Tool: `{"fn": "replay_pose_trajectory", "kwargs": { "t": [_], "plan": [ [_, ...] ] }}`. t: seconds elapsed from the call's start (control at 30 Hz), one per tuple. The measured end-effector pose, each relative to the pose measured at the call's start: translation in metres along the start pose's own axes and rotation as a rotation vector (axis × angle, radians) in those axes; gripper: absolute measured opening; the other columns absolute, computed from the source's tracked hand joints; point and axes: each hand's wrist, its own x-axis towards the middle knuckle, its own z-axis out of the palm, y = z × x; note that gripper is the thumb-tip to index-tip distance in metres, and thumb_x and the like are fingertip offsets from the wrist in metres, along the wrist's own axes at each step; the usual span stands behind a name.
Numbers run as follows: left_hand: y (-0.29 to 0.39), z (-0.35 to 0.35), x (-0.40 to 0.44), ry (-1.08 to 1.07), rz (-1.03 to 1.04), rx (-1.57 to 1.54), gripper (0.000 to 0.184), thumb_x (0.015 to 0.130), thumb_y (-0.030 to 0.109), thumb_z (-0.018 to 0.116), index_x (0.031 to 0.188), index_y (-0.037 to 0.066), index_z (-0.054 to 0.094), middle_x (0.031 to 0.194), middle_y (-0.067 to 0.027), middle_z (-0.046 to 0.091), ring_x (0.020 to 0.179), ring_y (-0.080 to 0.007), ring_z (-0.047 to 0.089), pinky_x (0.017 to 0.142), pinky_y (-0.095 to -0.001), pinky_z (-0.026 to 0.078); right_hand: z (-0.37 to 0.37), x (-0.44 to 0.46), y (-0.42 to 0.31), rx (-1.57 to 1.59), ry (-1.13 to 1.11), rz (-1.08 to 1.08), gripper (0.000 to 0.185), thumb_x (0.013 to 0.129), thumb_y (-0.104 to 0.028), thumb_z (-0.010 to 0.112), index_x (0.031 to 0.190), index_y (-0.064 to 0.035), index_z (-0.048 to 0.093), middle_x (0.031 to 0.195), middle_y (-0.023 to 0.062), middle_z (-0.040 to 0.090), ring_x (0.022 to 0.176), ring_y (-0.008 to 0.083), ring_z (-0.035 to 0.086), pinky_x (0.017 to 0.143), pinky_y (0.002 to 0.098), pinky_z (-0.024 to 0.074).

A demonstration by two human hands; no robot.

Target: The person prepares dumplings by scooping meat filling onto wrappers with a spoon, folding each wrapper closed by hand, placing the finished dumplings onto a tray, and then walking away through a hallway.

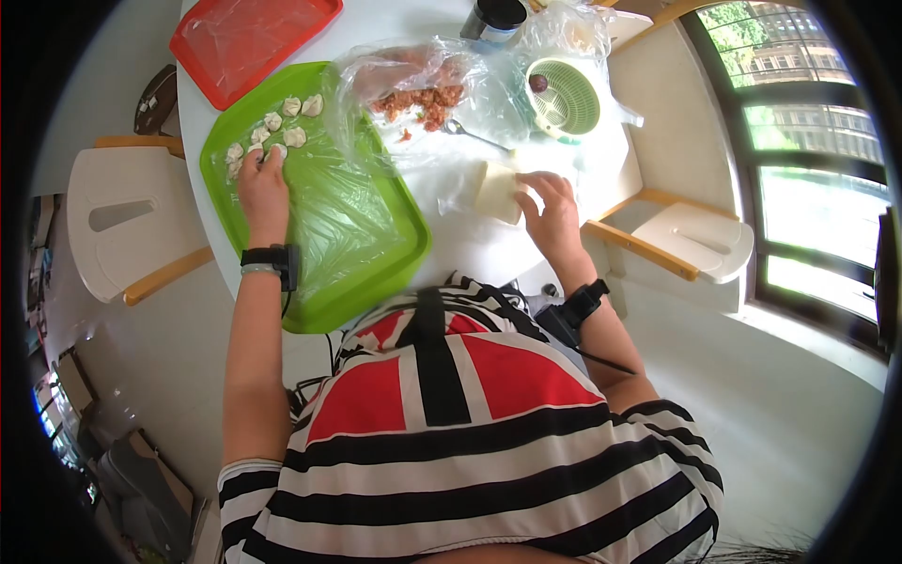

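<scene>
My left hand [265, 193] is over the green tray [399, 221], fingertips closed around a small white wonton [280, 150] near the tray's left side. Several folded wontons [295, 137] sit beside and beyond it on the clear plastic lining. On the table to the right lies a stack of pale, square wonton wrappers [495, 194]. The thumb and forefinger of my right hand [554, 214] pinch the stack's right edge; how many sheets they grip cannot be made out.
Minced filling [423, 103] lies on a clear plastic bag behind the wrappers, with a metal spoon [479, 136] beside it. A green strainer basket [575, 103] and a dark jar [495, 19] stand at the back right. A red tray [221, 80] is at the far left.
</scene>
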Motion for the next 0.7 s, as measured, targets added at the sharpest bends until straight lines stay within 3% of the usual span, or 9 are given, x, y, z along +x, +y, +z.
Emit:
{"fn": "replay_pose_trajectory", "kwargs": {
  "t": [0.07,0.2,0.33,0.4,0.43,0.53,0.67,0.7],
  "plan": [
    [0.016,-0.006,-0.005,-0.104,-0.087,-0.076,0.029,0.086,0.011,0.062,0.115,0.009,0.064,0.113,-0.0187,0.056,0.099,-0.0331,0.056,0.082,-0.0391,0.048,0.003,0.000,-0.005,0.002,-0.025,-0.035,0.025,0.075,-0.015,0.071,0.099,-0.0073,0.068,0.098,0.0080,0.062,0.094,0.0287,0.055,0.082,0.0375,0.0457],
    [0.029,-0.016,-0.007,-0.035,-0.116,-0.122,0.035,0.086,0.013,0.063,0.120,0.006,0.059,0.122,-0.0221,0.051,0.112,-0.0357,0.050,0.088,-0.0409,0.046,0.020,0.002,-0.016,-0.055,-0.033,-0.121,0.037,0.068,-0.023,0.078,0.101,-0.0111,0.068,0.098,0.0047,0.060,0.091,0.0253,0.054,0.079,0.0376,0.0441],
    [0.046,-0.041,0.006,-0.009,-0.131,-0.057,0.033,0.085,0.011,0.064,0.117,0.007,0.061,0.121,-0.0198,0.053,0.110,-0.0334,0.052,0.088,-0.0388,0.047,0.028,0.000,-0.017,-0.074,-0.026,-0.137,0.032,0.067,-0.020,0.077,0.096,-0.0110,0.069,0.096,0.0029,0.061,0.091,0.0244,0.054,0.078,0.0378,0.0439],
    [0.061,-0.052,0.009,-0.067,-0.285,-0.482,0.030,0.086,0.014,0.065,0.116,0.009,0.063,0.123,-0.0114,0.055,0.096,-0.0211,0.059,0.082,-0.0304,0.049,0.033,-0.002,-0.011,-0.011,0.015,-0.126,0.022,0.067,-0.016,0.076,0.088,-0.0100,0.070,0.091,0.0020,0.062,0.087,0.0246,0.055,0.077,0.0370,0.0446],
    [0.073,-0.055,0.008,-0.065,-0.289,-0.486,0.030,0.086,0.014,0.065,0.116,0.009,0.063,0.123,-0.0114,0.055,0.096,-0.0211,0.059,0.082,-0.0304,0.049,0.034,-0.001,-0.010,-0.016,0.013,-0.129,0.022,0.067,-0.016,0.076,0.088,-0.0100,0.070,0.091,0.0020,0.062,0.087,0.0246,0.055,0.077,0.0370,0.0446],
    [0.112,-0.054,0.001,-0.112,-0.377,-0.903,0.026,0.086,0.011,0.065,0.112,0.009,0.065,0.116,-0.0030,0.059,0.085,-0.0071,0.055,0.067,-0.0204,0.049,0.035,0.002,-0.010,0.020,0.037,-0.098,0.013,0.069,-0.012,0.074,0.080,-0.0091,0.070,0.085,0.0022,0.063,0.084,0.0253,0.055,0.074,0.0365,0.0454],
    [0.155,-0.053,-0.009,-0.222,-0.398,-1.128,0.023,0.084,0.006,0.065,0.107,0.009,0.067,0.103,-0.0039,0.064,0.076,-0.0072,0.055,0.063,-0.0204,0.047,0.029,0.001,-0.008,0.133,0.012,0.019,0.009,0.072,-0.008,0.071,0.081,-0.0062,0.070,0.083,0.0055,0.066,0.082,0.0244,0.056,0.073,0.0355,0.0467],
    [0.160,-0.051,-0.012,-0.383,-0.427,-1.176,0.022,0.085,0.007,0.065,0.106,0.008,0.067,0.096,-0.0032,0.065,0.071,-0.0069,0.054,0.061,-0.0201,0.046,0.028,0.000,-0.006,0.235,0.003,0.103,0.008,0.074,-0.007,0.070,0.081,-0.0052,0.070,0.083,0.0065,0.067,0.081,0.0239,0.056,0.073,0.0353,0.0470]
  ]
}}
